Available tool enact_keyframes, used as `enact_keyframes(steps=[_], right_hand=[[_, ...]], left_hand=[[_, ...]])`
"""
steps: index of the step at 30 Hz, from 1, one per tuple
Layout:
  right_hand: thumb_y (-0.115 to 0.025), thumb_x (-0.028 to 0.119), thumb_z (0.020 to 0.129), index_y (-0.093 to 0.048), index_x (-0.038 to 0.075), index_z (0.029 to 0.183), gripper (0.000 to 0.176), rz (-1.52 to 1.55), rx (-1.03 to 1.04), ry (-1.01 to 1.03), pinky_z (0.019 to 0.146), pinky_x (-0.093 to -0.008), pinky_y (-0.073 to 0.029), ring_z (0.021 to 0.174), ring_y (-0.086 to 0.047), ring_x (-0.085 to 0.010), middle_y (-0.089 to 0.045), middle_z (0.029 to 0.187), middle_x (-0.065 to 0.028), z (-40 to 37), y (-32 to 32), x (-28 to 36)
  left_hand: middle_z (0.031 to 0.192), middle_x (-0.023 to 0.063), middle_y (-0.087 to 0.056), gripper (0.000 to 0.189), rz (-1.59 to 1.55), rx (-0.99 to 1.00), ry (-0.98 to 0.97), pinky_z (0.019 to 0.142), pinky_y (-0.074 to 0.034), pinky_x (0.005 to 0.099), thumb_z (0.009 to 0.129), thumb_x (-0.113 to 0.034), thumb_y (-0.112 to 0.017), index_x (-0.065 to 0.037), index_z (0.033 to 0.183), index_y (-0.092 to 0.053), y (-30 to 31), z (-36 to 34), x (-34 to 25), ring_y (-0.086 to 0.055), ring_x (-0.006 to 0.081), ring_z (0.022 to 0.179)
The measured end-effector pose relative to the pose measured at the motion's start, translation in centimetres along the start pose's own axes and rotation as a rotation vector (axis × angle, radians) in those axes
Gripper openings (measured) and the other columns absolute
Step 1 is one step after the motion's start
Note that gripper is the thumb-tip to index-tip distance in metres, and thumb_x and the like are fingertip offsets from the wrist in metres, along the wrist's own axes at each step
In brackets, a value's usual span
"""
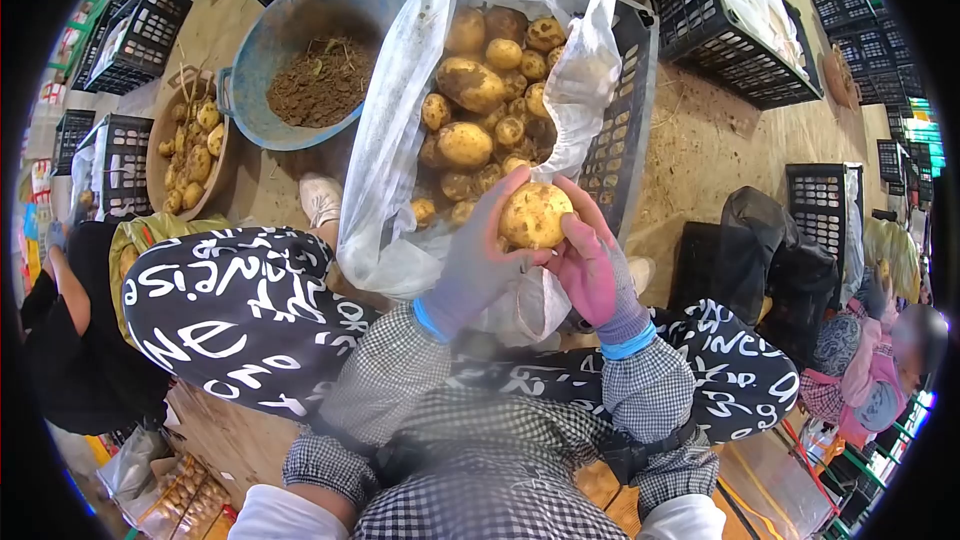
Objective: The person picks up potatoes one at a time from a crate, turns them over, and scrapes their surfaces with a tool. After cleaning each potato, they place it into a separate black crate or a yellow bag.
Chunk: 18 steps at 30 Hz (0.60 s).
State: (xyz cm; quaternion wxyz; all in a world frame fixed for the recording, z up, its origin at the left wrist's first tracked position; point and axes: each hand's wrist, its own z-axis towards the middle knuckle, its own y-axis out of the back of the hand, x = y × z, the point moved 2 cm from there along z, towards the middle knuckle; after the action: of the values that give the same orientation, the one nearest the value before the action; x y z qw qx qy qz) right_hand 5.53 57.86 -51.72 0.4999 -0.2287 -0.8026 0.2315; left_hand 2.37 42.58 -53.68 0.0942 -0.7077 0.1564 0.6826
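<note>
A round yellow potato (pixel 534 215) with brown specks is held between my two gloved hands, just over the near edge of a crate. My left hand (pixel 468 258) wraps its fingers around the potato's left side. From the right, my right hand (pixel 592 265) grips it with the thumb on its face. Beneath and beyond lie several soil-smeared potatoes (pixel 466 145) in the crate, which has a white cloth liner (pixel 385 160) folded over its rim. The liner's near corner hangs below my hands.
A blue tub (pixel 232 90) holding brown soil (pixel 322 80) stands to the left, beside a brown basin (pixel 158 180) of potatoes. Black crates (pixel 735 35) stand around the floor. A person in black (pixel 80 330) sits at the left; another in pink (pixel 860 380) is at the right.
</note>
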Motion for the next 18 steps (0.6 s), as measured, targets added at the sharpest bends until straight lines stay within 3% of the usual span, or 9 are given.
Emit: enact_keyframes(steps=[4,9,10,13,14,15,16,17,18], right_hand=[[-0.050,0.027,0.101,-0.028,0.006,0.151,0.058,0.020,-0.002,-0.032,0.100,-0.0391,-0.050,0.122,-0.055,-0.0239,-0.046,0.140,-0.0127,-0.1,0.8,-0.2],[-0.057,0.032,0.098,-0.032,0.006,0.148,0.061,-0.207,0.028,-0.127,0.100,-0.0399,-0.050,0.120,-0.056,-0.0220,-0.050,0.134,-0.0104,-0.4,1.1,-0.8],[-0.058,0.038,0.097,-0.038,0.007,0.143,0.059,-0.091,0.048,-0.102,0.086,-0.0373,-0.057,0.110,-0.061,-0.0197,-0.053,0.128,-0.0089,-0.8,1.0,-0.8],[-0.054,0.044,0.097,-0.049,0.008,0.132,0.051,-0.109,-0.175,-0.023,0.062,-0.0304,-0.057,0.087,-0.065,-0.0181,-0.060,0.116,-0.0097,-1.9,3.8,2.8],[-0.054,0.047,0.097,-0.052,0.008,0.128,0.050,-0.046,-0.241,0.026,0.056,-0.0288,-0.055,0.081,-0.065,-0.0183,-0.062,0.112,-0.0100,-2.4,5.5,5.8],[-0.054,0.048,0.097,-0.054,0.008,0.124,0.048,0.057,-0.441,0.191,0.060,-0.0305,-0.057,0.083,-0.065,-0.0194,-0.063,0.110,-0.0117,-3.0,8.5,8.6],[-0.057,0.044,0.096,-0.055,0.009,0.122,0.043,0.171,-0.432,0.282,0.070,-0.0336,-0.059,0.090,-0.066,-0.0209,-0.063,0.113,-0.0109,-3.7,11.2,12.3],[-0.063,0.035,0.094,-0.054,0.009,0.127,0.043,0.055,-0.614,0.475,0.084,-0.0375,-0.058,0.097,-0.065,-0.0245,-0.063,0.115,-0.0125,-4.9,15.3,15.3],[-0.066,0.031,0.093,-0.053,0.008,0.129,0.045,-0.509,-0.770,0.635,0.089,-0.0372,-0.055,0.100,-0.064,-0.0255,-0.063,0.115,-0.0128,-6.7,20.9,18.0]], left_hand=[[0.142,0.0142,-0.047,0.053,-0.477,0.124,0.302,0.109,-0.038,0.0325,0.097,-0.023,-0.062,-0.001,0.142,-0.044,1.5,0.6,0.6,-0.047,0.0223,0.131],[0.135,0.0115,-0.054,0.037,-0.274,0.049,-0.106,0.108,-0.038,0.0342,0.103,-0.024,-0.051,-0.002,0.132,-0.056,-1.4,0.2,-1.1,-0.048,0.0203,0.128],[0.134,0.0109,-0.055,0.035,-0.165,0.076,-0.173,0.107,-0.039,0.0343,0.103,-0.023,-0.051,-0.002,0.130,-0.058,-1.8,0.4,-1.4,-0.049,0.0202,0.127],[0.134,0.0139,-0.055,0.033,-0.349,0.008,0.047,0.107,-0.038,0.0359,0.101,-0.023,-0.053,-0.004,0.128,-0.059,-1.7,3.0,-0.5,-0.051,0.0273,0.126],[0.133,0.0165,-0.053,0.038,0.169,-0.075,-0.018,0.105,-0.040,0.0388,0.095,-0.024,-0.061,-0.005,0.127,-0.059,-0.7,5.2,0.8,-0.051,0.0330,0.123],[0.131,0.0160,-0.054,0.042,0.471,-0.071,-0.065,0.102,-0.041,0.0406,0.089,-0.024,-0.065,-0.006,0.127,-0.058,0.6,7.0,2.5,-0.050,0.0331,0.122],[0.129,0.0155,-0.054,0.048,0.770,-0.064,-0.115,0.099,-0.043,0.0423,0.084,-0.024,-0.068,-0.007,0.127,-0.057,1.9,8.3,4.4,-0.050,0.0332,0.121],[0.126,0.0141,-0.053,0.052,0.995,-0.046,-0.079,0.097,-0.043,0.0424,0.080,-0.023,-0.070,-0.009,0.128,-0.055,2.5,9.6,6.4,-0.050,0.0327,0.120],[0.123,0.0127,-0.053,0.056,1.217,-0.034,-0.043,0.095,-0.044,0.0424,0.076,-0.022,-0.072,-0.011,0.128,-0.054,3.0,10.5,8.2,-0.051,0.0323,0.118]])
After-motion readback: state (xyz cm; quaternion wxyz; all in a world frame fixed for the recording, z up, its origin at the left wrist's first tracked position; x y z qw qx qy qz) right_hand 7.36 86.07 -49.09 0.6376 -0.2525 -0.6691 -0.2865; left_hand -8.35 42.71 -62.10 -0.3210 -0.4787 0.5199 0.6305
